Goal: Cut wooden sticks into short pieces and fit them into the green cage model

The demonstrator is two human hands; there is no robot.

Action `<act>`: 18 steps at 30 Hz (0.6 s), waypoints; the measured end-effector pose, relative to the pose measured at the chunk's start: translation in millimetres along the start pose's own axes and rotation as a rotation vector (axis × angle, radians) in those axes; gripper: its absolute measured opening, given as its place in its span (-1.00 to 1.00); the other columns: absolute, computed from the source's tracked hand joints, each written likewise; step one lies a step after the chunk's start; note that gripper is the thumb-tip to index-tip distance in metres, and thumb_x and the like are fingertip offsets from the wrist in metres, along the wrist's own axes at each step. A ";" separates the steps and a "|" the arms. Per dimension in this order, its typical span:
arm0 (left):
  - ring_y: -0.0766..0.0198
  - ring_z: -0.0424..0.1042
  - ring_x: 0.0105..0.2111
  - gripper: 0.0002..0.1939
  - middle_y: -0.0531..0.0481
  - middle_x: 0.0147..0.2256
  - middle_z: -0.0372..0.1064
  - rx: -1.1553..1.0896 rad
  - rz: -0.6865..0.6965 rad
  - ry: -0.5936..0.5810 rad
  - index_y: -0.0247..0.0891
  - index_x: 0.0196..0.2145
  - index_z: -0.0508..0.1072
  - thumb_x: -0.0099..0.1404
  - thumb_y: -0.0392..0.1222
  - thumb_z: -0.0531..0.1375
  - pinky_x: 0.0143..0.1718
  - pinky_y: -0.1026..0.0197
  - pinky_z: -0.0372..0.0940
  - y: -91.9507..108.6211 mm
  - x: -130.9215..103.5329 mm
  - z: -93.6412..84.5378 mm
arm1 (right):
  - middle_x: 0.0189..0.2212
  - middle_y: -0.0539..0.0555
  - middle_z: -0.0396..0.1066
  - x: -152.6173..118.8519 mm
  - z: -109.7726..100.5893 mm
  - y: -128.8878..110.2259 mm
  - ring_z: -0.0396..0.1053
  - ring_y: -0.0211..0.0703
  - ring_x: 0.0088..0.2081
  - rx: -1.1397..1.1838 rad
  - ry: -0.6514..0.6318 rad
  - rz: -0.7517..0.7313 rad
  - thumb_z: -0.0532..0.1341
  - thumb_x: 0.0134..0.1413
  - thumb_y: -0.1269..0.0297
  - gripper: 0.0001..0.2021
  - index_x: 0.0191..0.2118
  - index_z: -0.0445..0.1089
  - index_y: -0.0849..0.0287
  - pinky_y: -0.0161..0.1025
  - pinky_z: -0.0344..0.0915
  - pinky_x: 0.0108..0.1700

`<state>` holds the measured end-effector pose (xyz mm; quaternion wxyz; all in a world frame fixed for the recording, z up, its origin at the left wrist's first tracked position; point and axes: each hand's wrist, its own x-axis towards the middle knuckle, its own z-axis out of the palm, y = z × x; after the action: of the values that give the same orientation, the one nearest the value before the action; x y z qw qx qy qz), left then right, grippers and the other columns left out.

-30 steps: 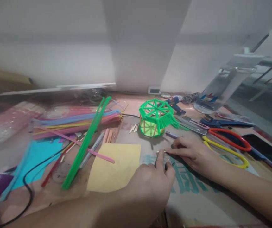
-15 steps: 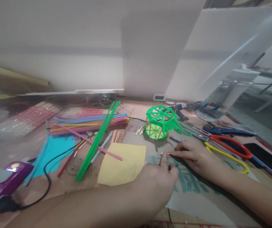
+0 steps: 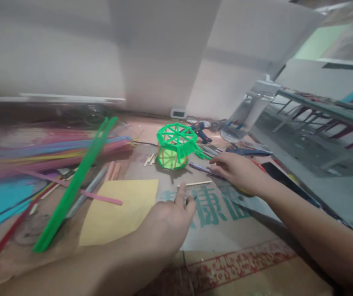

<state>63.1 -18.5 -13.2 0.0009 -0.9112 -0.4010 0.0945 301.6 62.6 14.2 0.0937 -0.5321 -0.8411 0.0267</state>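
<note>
Rightward, off the wooden stick [image 3: 197, 183], had gone the right hand [image 3: 241, 172]. Palm down, the left hand [image 3: 168, 220] kept its index finger straight on the stick's left end, thumb apart. Between the stick and the far edge of the tabletop [image 3: 147, 127] stood the green lattice drum [image 3: 178, 152]. The right fingers curled narrowly beside the purple pen [image 3: 198, 167]; whether they held anything, I couldn't tell.

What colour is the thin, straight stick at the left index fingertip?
The thin stick is pale cream, best seen in the head view.
</note>
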 end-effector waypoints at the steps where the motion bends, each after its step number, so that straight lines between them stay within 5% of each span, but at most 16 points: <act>1: 0.08 0.61 -0.38 -0.51 -0.50 0.32 -0.03 0.007 0.004 -0.018 -0.32 0.24 0.29 0.39 -0.43 -0.03 -0.45 0.09 0.50 -0.3 0.5 -1.2 | -0.26 0.16 0.52 0.7 0.6 3.1 0.47 -0.01 -0.23 -0.043 -0.021 0.006 0.19 0.28 0.25 -0.81 -0.15 0.52 0.21 -0.16 0.33 -0.21; 9: 0.08 0.60 -0.44 -0.46 -0.47 0.33 -0.03 0.051 -0.019 -0.043 -0.26 0.27 0.28 0.36 -0.40 0.04 -0.50 0.10 0.49 1.6 3.7 2.3 | -0.32 0.15 0.47 1.0 19.7 5.2 0.42 -0.03 -0.26 -0.106 -0.011 -0.103 0.24 0.23 0.29 -0.88 -0.22 0.47 0.24 -0.19 0.29 -0.23; 14: 0.08 0.58 -0.50 -0.49 -0.49 0.30 0.00 0.080 0.006 0.011 -0.26 0.24 0.32 0.35 -0.34 0.09 -0.60 0.14 0.44 -0.1 1.3 7.6 | -0.39 0.10 0.44 -10.9 13.9 -9.8 0.36 -0.13 -0.39 -0.027 0.152 -0.147 0.14 0.22 0.38 -0.87 -0.13 0.35 0.22 -0.25 0.22 -0.36; 16: 0.10 0.57 -0.53 -0.53 -0.52 0.27 0.05 0.096 0.027 0.066 -0.28 0.21 0.36 0.36 -0.31 0.08 -0.62 0.16 0.42 -0.5 0.0 9.6 | -0.49 0.00 0.36 -17.7 10.1 -17.5 0.26 -0.21 -0.51 0.083 0.199 -0.136 0.14 0.20 0.37 -0.96 -0.23 0.31 0.16 -0.28 0.14 -0.44; 18: 0.12 0.55 -0.55 -0.56 -0.54 0.25 0.10 0.117 0.036 0.128 -0.30 0.18 0.38 0.37 -0.31 0.06 -0.63 0.17 0.40 -0.2 -1.0 10.8 | -0.56 -0.04 0.27 -22.3 8.1 -24.1 0.18 -0.24 -0.55 0.251 0.199 -0.146 0.10 0.27 0.30 -0.82 -0.40 0.25 0.12 -0.28 0.10 -0.47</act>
<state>60.5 -19.8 -23.7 0.0780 -0.9207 -0.3777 0.0593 288.0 32.6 6.9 0.2438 -0.4538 -0.8541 0.0716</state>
